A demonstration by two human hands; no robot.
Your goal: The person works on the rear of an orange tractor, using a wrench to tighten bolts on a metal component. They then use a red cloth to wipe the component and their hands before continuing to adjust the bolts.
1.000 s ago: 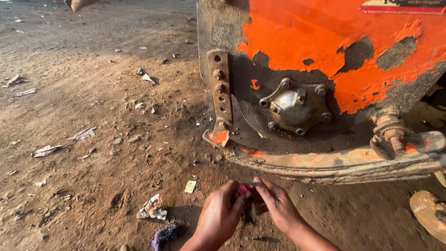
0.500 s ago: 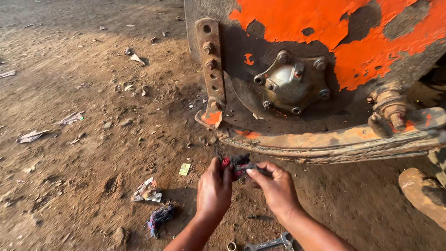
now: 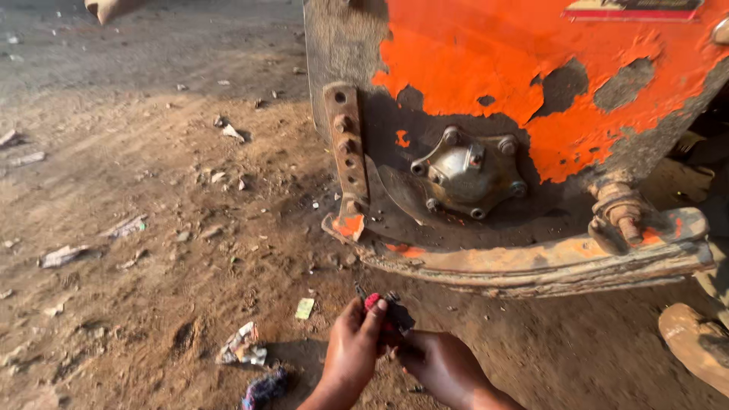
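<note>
- two hands meet low over the dirt ground: left hand and right hand, fingers pinched on a small red-and-dark tool.
- best kept steady, close below the orange machine body and its bolted hub.

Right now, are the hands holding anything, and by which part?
Both hands grip one small dark object with a red part. The left hand pinches its red top end; the right hand holds its lower side. What the object is cannot be told.
</note>
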